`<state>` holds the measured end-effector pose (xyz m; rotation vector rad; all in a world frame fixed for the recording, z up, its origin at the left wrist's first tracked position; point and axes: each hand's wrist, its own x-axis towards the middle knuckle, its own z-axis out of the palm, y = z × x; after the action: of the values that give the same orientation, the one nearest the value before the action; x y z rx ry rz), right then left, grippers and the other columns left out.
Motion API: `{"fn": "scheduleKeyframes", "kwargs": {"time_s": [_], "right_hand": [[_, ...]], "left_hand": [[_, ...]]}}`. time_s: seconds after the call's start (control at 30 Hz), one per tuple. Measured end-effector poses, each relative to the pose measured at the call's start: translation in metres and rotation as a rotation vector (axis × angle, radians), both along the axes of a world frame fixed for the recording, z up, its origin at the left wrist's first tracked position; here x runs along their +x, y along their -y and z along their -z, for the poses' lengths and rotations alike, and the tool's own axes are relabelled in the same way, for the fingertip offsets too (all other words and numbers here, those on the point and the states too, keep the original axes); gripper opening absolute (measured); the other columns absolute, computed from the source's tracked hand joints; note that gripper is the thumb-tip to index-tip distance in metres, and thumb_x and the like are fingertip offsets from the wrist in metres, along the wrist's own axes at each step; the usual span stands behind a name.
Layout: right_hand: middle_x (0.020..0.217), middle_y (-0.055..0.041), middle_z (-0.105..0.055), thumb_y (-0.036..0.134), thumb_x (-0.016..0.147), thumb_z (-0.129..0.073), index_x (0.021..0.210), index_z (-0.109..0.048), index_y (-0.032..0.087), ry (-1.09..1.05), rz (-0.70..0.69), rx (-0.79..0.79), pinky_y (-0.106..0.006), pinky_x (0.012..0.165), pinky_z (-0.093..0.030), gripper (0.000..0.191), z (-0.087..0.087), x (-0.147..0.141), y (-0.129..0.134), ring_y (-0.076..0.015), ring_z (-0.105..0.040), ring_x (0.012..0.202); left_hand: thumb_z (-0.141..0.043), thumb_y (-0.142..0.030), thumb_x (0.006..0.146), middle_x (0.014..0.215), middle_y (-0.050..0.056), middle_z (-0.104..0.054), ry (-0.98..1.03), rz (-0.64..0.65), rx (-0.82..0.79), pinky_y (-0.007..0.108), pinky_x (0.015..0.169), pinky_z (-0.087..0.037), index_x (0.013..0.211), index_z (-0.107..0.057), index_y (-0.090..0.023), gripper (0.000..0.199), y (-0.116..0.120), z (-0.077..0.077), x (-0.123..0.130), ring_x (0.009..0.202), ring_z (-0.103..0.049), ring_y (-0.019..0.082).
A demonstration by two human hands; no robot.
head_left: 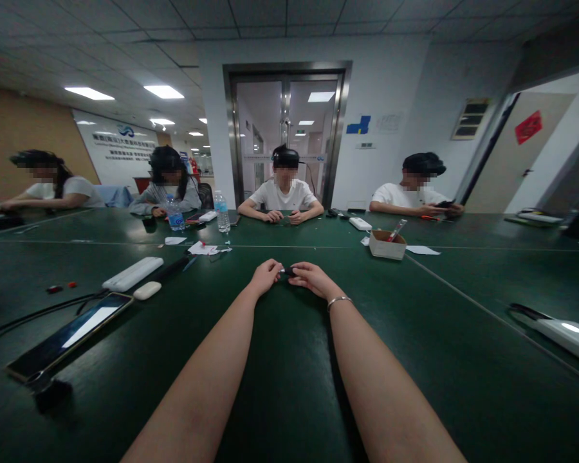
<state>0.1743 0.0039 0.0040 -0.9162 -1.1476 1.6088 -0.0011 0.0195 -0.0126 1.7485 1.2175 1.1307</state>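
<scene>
Both my arms stretch forward over the dark green table [289, 360]. Between my hands is a small black object with a shiny, silvery end [285, 271], too small to name. My left hand [266, 276] pinches its left end between thumb and fingertips. From the other side, the fingertips of my right hand [312, 279] close on its dark right end. A silver bangle [340, 301] circles my right wrist. The object is held low, just above or on the tabletop; I cannot tell which. My fingers hide part of it.
Left lie a phone [72, 334], a white power bank [132, 274], a white earbud case [147, 290] and black cables. A small open box [387, 245] stands ahead right. Water bottles [222, 212] and paper scraps [203, 248] lie farther back. Several people sit opposite. Another white device [572, 337] is far right.
</scene>
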Motion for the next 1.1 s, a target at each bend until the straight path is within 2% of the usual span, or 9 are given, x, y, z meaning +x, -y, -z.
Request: {"fn": "scheduleKeyframes", "kwargs": {"time_s": [0.07, 0.17, 0.3, 0.63, 0.87, 1.1], "right_hand": [[0.084, -0.0070, -0.064, 0.006, 0.076, -0.063, 0.087, -0.055, 0.011, -0.004, 0.001, 0.004, -0.026, 0.065, -0.058, 0.014, 0.0008, -0.0001, -0.0006, -0.0142, -0.068, 0.064], [0.080, -0.0063, -0.064, 0.007, 0.077, -0.063, 0.086, -0.055, 0.011, 0.000, 0.001, 0.011, -0.027, 0.066, -0.058, 0.013, 0.0012, -0.0003, -0.0012, -0.0145, -0.068, 0.063], [0.077, -0.0059, -0.064, 0.008, 0.078, -0.061, 0.086, -0.055, 0.012, 0.008, 0.000, 0.011, -0.027, 0.065, -0.059, 0.011, 0.0007, 0.0000, -0.0009, -0.0145, -0.068, 0.062], [0.080, -0.0061, -0.063, 0.004, 0.079, -0.059, 0.087, -0.054, 0.011, 0.006, -0.014, 0.004, -0.022, 0.062, -0.058, 0.012, -0.0022, 0.0001, 0.0015, -0.0140, -0.069, 0.062], [0.076, -0.0048, -0.062, 0.004, 0.080, -0.057, 0.087, -0.054, 0.011, 0.003, -0.010, 0.012, -0.023, 0.062, -0.059, 0.011, 0.0007, 0.0005, -0.0007, -0.0140, -0.068, 0.061], [0.081, -0.0064, -0.063, 0.003, 0.079, -0.058, 0.089, -0.054, 0.010, 0.008, -0.004, 0.014, -0.025, 0.064, -0.059, 0.013, 0.0027, 0.0007, -0.0023, -0.0138, -0.068, 0.060]], "left_hand": [[-0.044, -0.040, 0.081, 0.060, -0.002, -0.053, -0.005, 0.006, 0.007, 0.021, 0.052, -0.038, 0.081, -0.057, -0.015, 0.029, 0.0008, -0.0006, 0.0002, 0.053, -0.048, 0.009], [-0.052, -0.042, 0.077, 0.062, 0.000, -0.055, 0.018, 0.023, 0.000, 0.021, 0.053, -0.040, 0.081, -0.058, -0.014, 0.029, 0.0033, -0.0021, 0.0009, 0.056, -0.050, 0.010], [-0.061, -0.034, 0.071, 0.062, 0.000, -0.057, 0.025, 0.029, 0.011, 0.023, 0.056, -0.041, 0.082, -0.059, -0.013, 0.024, 0.0045, -0.0024, 0.0012, 0.057, -0.052, 0.011], [-0.056, -0.039, 0.075, 0.061, 0.001, -0.057, -0.031, 0.030, -0.002, 0.025, 0.059, -0.042, 0.079, -0.060, -0.013, 0.026, 0.0017, -0.0012, -0.0003, 0.058, -0.053, 0.012], [-0.053, -0.045, 0.075, 0.066, 0.002, -0.060, -0.083, 0.032, -0.010, 0.025, 0.060, -0.042, 0.081, -0.061, -0.014, 0.032, 0.0019, -0.0010, -0.0006, 0.060, -0.054, 0.013], [-0.046, -0.054, 0.076, 0.063, 0.002, -0.059, -0.138, 0.015, 0.002, 0.025, 0.058, -0.040, 0.073, -0.059, -0.015, 0.041, 0.0015, -0.0002, -0.0009, 0.058, -0.053, 0.013]]}}
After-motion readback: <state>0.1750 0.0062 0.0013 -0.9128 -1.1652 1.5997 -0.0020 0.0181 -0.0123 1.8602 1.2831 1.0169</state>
